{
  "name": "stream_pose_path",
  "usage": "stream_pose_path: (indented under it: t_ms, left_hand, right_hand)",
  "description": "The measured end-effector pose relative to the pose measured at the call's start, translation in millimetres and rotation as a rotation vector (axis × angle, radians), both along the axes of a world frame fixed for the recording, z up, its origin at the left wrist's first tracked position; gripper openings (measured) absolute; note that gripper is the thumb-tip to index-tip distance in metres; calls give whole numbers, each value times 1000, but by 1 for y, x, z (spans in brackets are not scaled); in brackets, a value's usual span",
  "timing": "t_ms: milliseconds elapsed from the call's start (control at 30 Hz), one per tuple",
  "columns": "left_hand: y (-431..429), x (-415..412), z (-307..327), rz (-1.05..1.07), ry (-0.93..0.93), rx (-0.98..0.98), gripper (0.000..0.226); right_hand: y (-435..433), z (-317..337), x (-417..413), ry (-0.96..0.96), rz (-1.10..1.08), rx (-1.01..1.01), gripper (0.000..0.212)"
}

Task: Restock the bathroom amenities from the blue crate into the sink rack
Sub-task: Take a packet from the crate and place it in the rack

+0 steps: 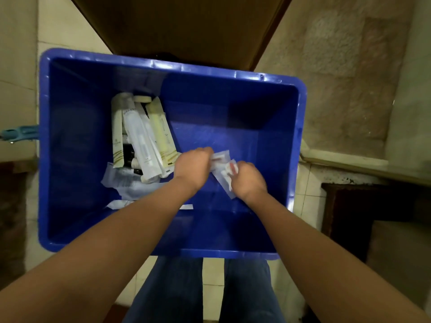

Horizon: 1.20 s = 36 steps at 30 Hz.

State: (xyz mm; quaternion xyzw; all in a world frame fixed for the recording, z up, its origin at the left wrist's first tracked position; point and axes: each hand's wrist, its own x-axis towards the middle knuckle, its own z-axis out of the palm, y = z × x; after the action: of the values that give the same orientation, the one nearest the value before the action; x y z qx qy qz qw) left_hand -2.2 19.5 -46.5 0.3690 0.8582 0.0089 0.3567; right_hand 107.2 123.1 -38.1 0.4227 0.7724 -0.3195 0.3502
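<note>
The blue crate (56,141) stands on the tiled floor in front of me, seen from above. A heap of wrapped amenities (142,138), white and cream packets and tubes, lies at its left middle, with flat clear sachets below them. Both my hands reach into the crate's centre. My left hand (192,166) and my right hand (248,180) each grip clear plastic sachets (221,163) with red and white contents, held between them above the crate floor. The sink rack is not in view.
A brown door or panel (182,26) rises behind the crate. A pale stone ledge (345,163) runs at the right, with a dark opening (363,206) below it. A light blue plastic object (19,134) pokes in at the left. My jeans-clad legs (200,292) are below.
</note>
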Motion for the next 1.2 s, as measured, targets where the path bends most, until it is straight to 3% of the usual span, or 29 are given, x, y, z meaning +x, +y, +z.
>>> stream_pose_path:
  t_ms: [200,500,767,1000,1200]
  left_hand:
    - [6,-8,49,473,-241,159,11]
    - [15,-16,121,832,-466,351,28]
    - [29,-18,177,765,-459,446,27]
    - [61,-7,212,648,-509,445,19]
    - [89,31,236,419,-608,395,29]
  right_hand:
    - [6,56,-29,195,-526,-140,26]
    - [9,132,-48,356,-745,-117,20]
    - [19,187,-41,502,-716,24,13]
    - [33,227,-6,619,-776,40,24]
    - [42,252,44,665,-897,147,33]
